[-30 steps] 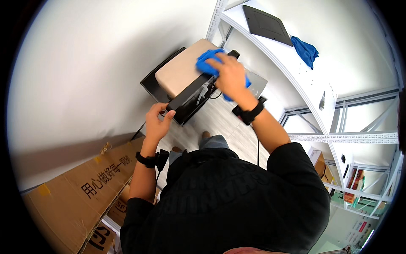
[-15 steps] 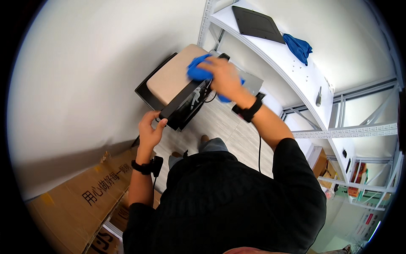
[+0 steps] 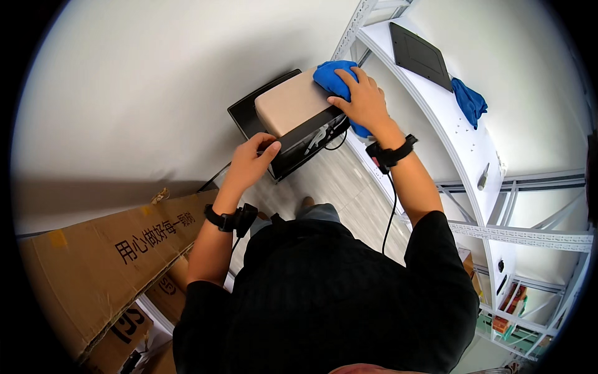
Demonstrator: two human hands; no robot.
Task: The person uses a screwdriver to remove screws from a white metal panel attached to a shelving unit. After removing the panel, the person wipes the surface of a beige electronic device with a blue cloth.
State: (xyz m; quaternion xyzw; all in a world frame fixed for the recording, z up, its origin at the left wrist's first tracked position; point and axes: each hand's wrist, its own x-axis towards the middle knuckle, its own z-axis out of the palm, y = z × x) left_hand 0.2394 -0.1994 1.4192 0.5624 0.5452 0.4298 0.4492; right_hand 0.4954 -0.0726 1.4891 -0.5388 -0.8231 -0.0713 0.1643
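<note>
In front of me stands a black-framed unit [image 3: 305, 132] with a beige, smooth, round-edged top [image 3: 289, 103]; its exact kind is unclear. My right hand [image 3: 367, 111] is closed over a bunched blue cloth [image 3: 334, 76], pressed onto the far right end of the beige top. More blue cloth hangs below the palm. My left hand [image 3: 250, 164] grips the near left corner of the black frame, thumb on top and the other fingers partly hidden. White and black cables [image 3: 319, 137] show in the frame's open side.
On the white shelf [image 3: 430, 103] at right lie a flat black panel [image 3: 421, 56], another blue cloth [image 3: 469, 103], small screws and a screwdriver [image 3: 483, 177]. A large cardboard box [image 3: 87, 265] stands at lower left. A wall rises behind the unit.
The whole view has shifted, so the unit sits farther right and higher. My right hand with the cloth, blurred before, is now on the beige top's far right end. My left hand keeps the same corner.
</note>
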